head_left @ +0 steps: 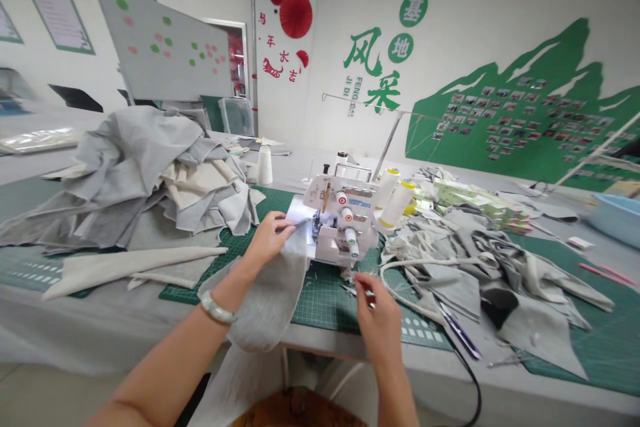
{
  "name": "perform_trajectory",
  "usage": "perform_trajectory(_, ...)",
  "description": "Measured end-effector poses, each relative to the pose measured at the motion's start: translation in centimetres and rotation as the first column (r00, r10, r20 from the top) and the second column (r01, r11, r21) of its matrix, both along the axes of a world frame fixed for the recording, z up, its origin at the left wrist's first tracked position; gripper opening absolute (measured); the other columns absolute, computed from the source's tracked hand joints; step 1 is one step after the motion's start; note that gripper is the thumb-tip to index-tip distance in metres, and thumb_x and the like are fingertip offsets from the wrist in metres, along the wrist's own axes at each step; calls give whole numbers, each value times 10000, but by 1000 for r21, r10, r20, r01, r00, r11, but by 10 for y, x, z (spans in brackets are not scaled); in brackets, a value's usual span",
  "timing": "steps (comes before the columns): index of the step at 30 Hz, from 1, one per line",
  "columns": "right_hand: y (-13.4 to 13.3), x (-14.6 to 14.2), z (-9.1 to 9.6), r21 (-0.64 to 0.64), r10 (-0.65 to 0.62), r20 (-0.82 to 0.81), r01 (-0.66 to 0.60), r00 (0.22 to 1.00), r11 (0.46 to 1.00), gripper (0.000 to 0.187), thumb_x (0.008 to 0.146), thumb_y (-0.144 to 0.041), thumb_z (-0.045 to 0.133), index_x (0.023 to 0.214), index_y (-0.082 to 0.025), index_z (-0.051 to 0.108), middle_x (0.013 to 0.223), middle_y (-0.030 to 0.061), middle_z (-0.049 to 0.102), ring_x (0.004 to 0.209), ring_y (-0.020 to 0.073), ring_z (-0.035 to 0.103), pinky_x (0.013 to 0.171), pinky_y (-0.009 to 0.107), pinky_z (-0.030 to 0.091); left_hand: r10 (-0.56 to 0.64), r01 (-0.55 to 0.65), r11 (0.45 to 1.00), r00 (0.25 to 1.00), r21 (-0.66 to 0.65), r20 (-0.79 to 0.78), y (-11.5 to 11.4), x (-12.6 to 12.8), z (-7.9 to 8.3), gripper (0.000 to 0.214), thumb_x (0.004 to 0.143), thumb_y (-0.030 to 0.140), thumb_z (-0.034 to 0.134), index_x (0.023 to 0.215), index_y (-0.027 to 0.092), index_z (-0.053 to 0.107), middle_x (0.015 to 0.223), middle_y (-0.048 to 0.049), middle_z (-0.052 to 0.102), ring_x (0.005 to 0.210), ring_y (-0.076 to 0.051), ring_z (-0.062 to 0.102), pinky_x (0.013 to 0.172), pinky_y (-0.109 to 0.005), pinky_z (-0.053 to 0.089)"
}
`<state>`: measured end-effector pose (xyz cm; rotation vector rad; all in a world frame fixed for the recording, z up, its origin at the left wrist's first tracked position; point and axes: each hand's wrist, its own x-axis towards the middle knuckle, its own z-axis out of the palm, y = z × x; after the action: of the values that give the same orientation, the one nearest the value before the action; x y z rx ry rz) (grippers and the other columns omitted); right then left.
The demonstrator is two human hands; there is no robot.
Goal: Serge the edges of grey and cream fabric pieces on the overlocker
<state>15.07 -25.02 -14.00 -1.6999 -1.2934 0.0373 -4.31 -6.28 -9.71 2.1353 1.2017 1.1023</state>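
A white overlock sewing machine (345, 213) stands on the table, its lamp lighting the needle area. My left hand (270, 240), a pale bangle on its wrist, is at the left of the machine bed with thumb and fingers closed on a grey fabric piece (273, 300). That fabric runs from the needle area down over the table's front edge. In front of the machine, my right hand (377, 313) has its fingertips pinched together. What they hold, if anything, is too small to make out. Lint and a small pointed metal tool (349, 290) lie by its fingertips.
A heap of grey and cream fabric (145, 167) covers the left side. Fabric scraps (465, 260) pile up on the right, with purple-handled tweezers (460, 330) near the edge. Thread cones (397, 203) stand behind the machine. Green cutting mats (325, 300) lie beneath; a blue basin (615, 220) sits far right.
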Motion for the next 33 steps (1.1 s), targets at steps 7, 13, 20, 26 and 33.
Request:
perform_trajectory(7, -44, 64, -17, -450, -28, 349, 194, 937, 872, 192, 878, -262, 463, 964, -241, 634, 1052, 30, 664, 859, 205, 642, 629, 271, 419, 36, -41, 991, 998, 126, 44, -8, -7, -1, 176, 821, 239, 523, 822, 164, 682, 811, -33, 564, 811, -172, 574, 785, -299, 454)
perform_trajectory(13, -38, 68, 1, -576, 134, 514, 225, 847, 786, 171, 850, -186, 474, 870, -227, 639, 941, 15, 688, 765, 173, 661, 574, 246, 348, -30, 27, 988, 999, 155, 20, -17, -21, 4, 193, 833, 221, 469, 813, 161, 651, 821, -45, 569, 822, -175, 577, 781, -293, 443)
perform_trajectory(20, -33, 74, 11, -585, 183, 596, 266, 782, 766, 116, 818, -194, 506, 813, -221, 618, 859, 16, 718, 729, 208, 674, 536, 259, 300, -45, 41, 998, 995, 41, 92, -28, -38, 3, 217, 830, 282, 469, 852, 162, 648, 854, -49, 673, 831, -190, 619, 773, -284, 445)
perform_trajectory(26, -36, 92, 1, -461, 59, 371, 129, 927, 878, 237, 831, -418, 504, 942, -236, 607, 797, 23, 678, 639, 186, 614, 575, 274, 393, -80, 100, 990, 980, -99, 181, -29, -47, 1, 228, 786, 323, 495, 819, 157, 648, 779, -31, 667, 766, -182, 602, 710, -261, 440)
perform_trajectory(33, -33, 95, 5, -199, -161, 194, 200, 968, 959, 508, 633, -574, 661, 921, -160, 601, 804, 81, 630, 716, 226, 556, 660, 330, 422, -22, 86, 962, 970, -258, 240, -45, -55, -3, 281, 762, 417, 554, 735, 152, 642, 685, -4, 615, 669, -154, 544, 635, -238, 399)
